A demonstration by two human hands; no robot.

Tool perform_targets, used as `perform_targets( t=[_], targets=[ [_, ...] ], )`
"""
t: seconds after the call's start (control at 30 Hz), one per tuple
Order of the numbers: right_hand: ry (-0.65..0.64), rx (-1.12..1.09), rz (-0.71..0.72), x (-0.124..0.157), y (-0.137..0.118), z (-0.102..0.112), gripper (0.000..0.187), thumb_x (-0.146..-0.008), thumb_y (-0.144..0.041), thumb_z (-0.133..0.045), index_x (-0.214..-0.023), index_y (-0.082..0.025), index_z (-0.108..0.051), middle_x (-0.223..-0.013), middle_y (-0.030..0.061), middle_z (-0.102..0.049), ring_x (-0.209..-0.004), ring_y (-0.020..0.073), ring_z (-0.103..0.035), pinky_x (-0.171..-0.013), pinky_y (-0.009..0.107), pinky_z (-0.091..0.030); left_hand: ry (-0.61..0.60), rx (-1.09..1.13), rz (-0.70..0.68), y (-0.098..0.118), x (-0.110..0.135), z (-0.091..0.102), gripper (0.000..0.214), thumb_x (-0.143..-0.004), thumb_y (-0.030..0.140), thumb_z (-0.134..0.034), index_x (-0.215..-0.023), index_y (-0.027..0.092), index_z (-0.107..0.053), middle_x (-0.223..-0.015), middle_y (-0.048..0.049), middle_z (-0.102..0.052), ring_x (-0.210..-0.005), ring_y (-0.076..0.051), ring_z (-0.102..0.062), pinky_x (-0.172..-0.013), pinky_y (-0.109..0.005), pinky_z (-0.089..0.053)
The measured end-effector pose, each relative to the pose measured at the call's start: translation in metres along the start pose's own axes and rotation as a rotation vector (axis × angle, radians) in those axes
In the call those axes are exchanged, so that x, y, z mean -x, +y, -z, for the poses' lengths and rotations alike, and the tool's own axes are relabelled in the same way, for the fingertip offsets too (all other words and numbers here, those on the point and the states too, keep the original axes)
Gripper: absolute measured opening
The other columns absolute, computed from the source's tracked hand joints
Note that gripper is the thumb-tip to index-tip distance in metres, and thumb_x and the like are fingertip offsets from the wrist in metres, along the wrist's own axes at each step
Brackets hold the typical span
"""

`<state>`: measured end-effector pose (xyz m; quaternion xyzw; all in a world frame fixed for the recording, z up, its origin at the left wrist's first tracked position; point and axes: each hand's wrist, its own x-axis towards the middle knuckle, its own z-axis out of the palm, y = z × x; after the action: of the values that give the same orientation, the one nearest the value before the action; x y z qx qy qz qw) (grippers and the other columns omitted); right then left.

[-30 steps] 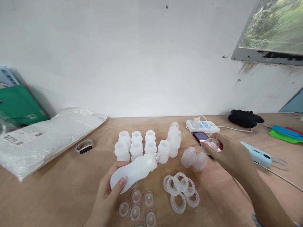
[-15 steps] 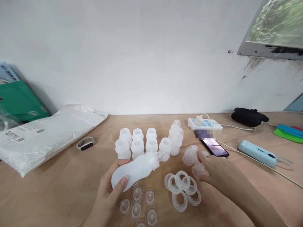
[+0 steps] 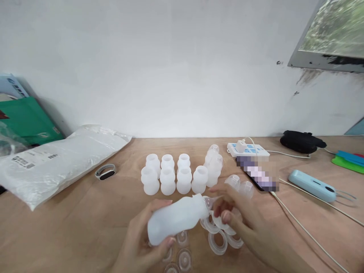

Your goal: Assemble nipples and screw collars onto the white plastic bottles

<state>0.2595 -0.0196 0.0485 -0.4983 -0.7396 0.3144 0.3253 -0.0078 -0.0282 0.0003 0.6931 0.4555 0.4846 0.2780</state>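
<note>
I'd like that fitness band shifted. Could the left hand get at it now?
Probably not: the left hand grips the white bottle, though nothing visible blocks its way to the fitness band.

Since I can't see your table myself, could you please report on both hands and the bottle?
Left hand gripping white bottle, tilted. Right hand at the bottle's clear tip, hold unclear. Translucent rings partly hidden behind right hand.

Likely workroom, stained wall [image 3: 170, 76], loose rings [image 3: 218, 251]
</note>
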Motion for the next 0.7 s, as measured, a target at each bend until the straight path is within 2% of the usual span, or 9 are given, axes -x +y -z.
perform_targets(
  t=[0.1, 0.17, 0.23, 0.33, 0.4, 0.47, 0.53, 0.6, 0.7],
  targets=[
    [-0.096, -0.212, -0.101, 0.004, -0.004, -0.016, 0.04, -0.092, -0.058, -0.055, -0.113, -0.024, -0.06, -0.088, 0.0031, -0.071, -0.078, 0.0207, -0.065, -0.068, 0.032, -0.051, -0.028, 0.009, -0.07, 0.001, 0.007, -0.005, 0.04, -0.077, 0.044, -0.078, -0.114, 0.031, -0.069, -0.1, -0.0032, -0.075, -0.083, -0.025, -0.07, -0.071, -0.03, -0.055],
    [-0.124, -0.27, -0.17, 0.005, -0.004, -0.021, 0.032, -0.093, -0.054, -0.057, -0.099, -0.023, -0.063, -0.078, 0.0006, -0.068, -0.071, 0.0181, -0.063, -0.062, 0.028, -0.048, -0.053, 0.04, -0.042, 0.003, 0.011, -0.007, 0.04, -0.079, 0.048, -0.076, -0.114, 0.031, -0.069, -0.102, -0.0041, -0.074, -0.086, -0.026, -0.069, -0.076, -0.032, -0.055],
    [-0.126, -0.296, -0.165, 0.005, -0.005, -0.024, 0.026, -0.094, -0.049, -0.057, -0.093, -0.023, -0.062, -0.071, -0.0014, -0.065, -0.064, 0.0157, -0.059, -0.058, 0.025, -0.046, -0.085, 0.074, 0.037, 0.006, 0.013, -0.007, 0.043, -0.078, 0.054, -0.075, -0.113, 0.029, -0.068, -0.101, -0.0046, -0.072, -0.08, -0.024, -0.067, -0.072, -0.032, -0.055],
    [-0.059, -0.218, -0.003, 0.005, -0.005, -0.024, 0.024, -0.091, -0.047, -0.064, -0.1, -0.024, -0.063, -0.081, 0.0009, -0.07, -0.067, 0.0169, -0.062, -0.057, 0.025, -0.048, -0.119, 0.122, 0.205, 0.007, 0.009, -0.003, 0.046, -0.081, 0.061, -0.067, -0.111, 0.025, -0.067, -0.092, -0.0038, -0.07, -0.067, -0.02, -0.062, -0.06, -0.027, -0.052],
    [0.017, -0.114, 0.173, 0.003, -0.005, -0.024, 0.026, -0.089, -0.043, -0.069, -0.108, -0.026, -0.063, -0.092, 0.0027, -0.072, -0.076, 0.0189, -0.066, -0.061, 0.026, -0.053, -0.121, 0.15, 0.254, 0.006, 0.005, 0.0, 0.046, -0.085, 0.064, -0.06, -0.105, 0.022, -0.067, -0.085, -0.0033, -0.068, -0.064, -0.019, -0.06, -0.056, -0.026, -0.049],
    [0.084, -0.028, 0.359, 0.001, -0.004, -0.024, 0.027, -0.092, -0.039, -0.068, -0.116, -0.029, -0.06, -0.105, 0.0039, -0.073, -0.089, 0.021, -0.069, -0.073, 0.029, -0.057, -0.104, 0.174, 0.231, 0.004, 0.0, 0.002, 0.045, -0.087, 0.063, -0.057, -0.1, 0.021, -0.067, -0.081, -0.0029, -0.068, -0.066, -0.02, -0.061, -0.056, -0.025, -0.049],
    [0.103, 0.006, 0.429, -0.001, -0.004, -0.023, 0.037, -0.093, -0.043, -0.067, -0.126, -0.03, -0.056, -0.113, 0.0049, -0.073, -0.097, 0.0226, -0.07, -0.079, 0.032, -0.058, -0.101, 0.173, 0.169, 0.0, -0.003, 0.002, 0.04, -0.088, 0.059, -0.059, -0.101, 0.021, -0.065, -0.079, -0.0016, -0.068, -0.064, -0.019, -0.061, -0.055, -0.024, -0.049],
    [0.058, -0.008, 0.323, -0.001, -0.005, -0.022, 0.047, -0.092, -0.051, -0.065, -0.132, -0.028, -0.055, -0.112, 0.006, -0.074, -0.092, 0.0232, -0.071, -0.073, 0.031, -0.059, -0.126, 0.132, 0.064, -0.002, -0.003, 0.002, 0.035, -0.087, 0.053, -0.063, -0.107, 0.023, -0.063, -0.077, 0.0006, -0.068, -0.059, -0.017, -0.059, -0.052, -0.022, -0.046],
    [-0.016, -0.078, 0.115, -0.001, -0.009, -0.021, 0.029, -0.099, -0.047, -0.053, -0.115, -0.025, -0.065, -0.091, 0.0029, -0.075, -0.075, 0.0199, -0.07, -0.062, 0.027, -0.056, -0.172, 0.071, -0.079, -0.005, -0.001, 0.002, 0.036, -0.085, 0.047, -0.068, -0.113, 0.026, -0.061, -0.08, 0.002, -0.068, -0.054, -0.014, -0.055, -0.048, -0.019, -0.043]
  ],
)
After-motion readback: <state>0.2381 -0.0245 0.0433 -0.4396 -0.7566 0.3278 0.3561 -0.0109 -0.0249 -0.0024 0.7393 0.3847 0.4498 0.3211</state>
